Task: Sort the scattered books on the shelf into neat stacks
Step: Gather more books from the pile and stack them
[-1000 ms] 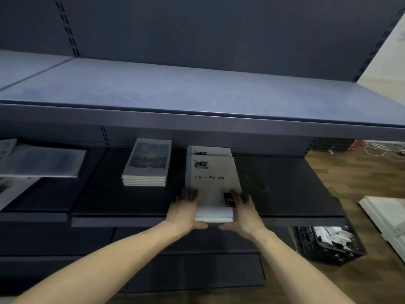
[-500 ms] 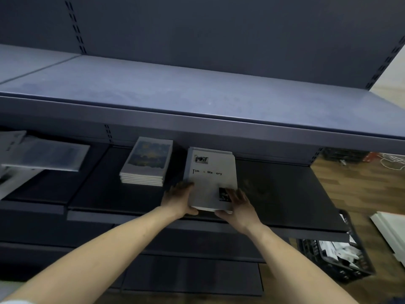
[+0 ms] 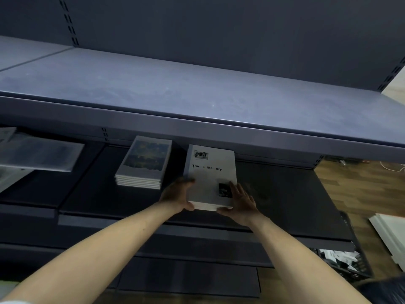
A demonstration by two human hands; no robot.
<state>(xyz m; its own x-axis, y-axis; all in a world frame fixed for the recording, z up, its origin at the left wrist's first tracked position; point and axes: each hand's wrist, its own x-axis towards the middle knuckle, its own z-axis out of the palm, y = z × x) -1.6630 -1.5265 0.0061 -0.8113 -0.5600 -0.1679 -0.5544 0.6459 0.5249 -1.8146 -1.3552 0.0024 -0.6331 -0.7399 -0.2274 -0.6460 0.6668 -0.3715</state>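
Note:
A stack of white books (image 3: 210,178) titled "Time & Memory" lies flat on the dark middle shelf (image 3: 285,194), just under the upper shelf's lip. My left hand (image 3: 177,197) cups its near left corner, fingers curled over the left edge and thumb against the front. On the near right corner rests my right hand (image 3: 240,200), fingers laid straight on the cover and thumb at the front edge. Left of it sits a second neat stack (image 3: 143,165) with a dark picture cover.
Loose grey books (image 3: 37,152) lie askew at the far left of the shelf. The grey upper shelf (image 3: 197,93) overhangs close above the stacks. A black crate (image 3: 344,262) and white boards (image 3: 392,235) are on the wooden floor to the right.
The white stack has slid back from the shelf's front edge, and its top book now lines up with those beneath. Both hands followed it inward.

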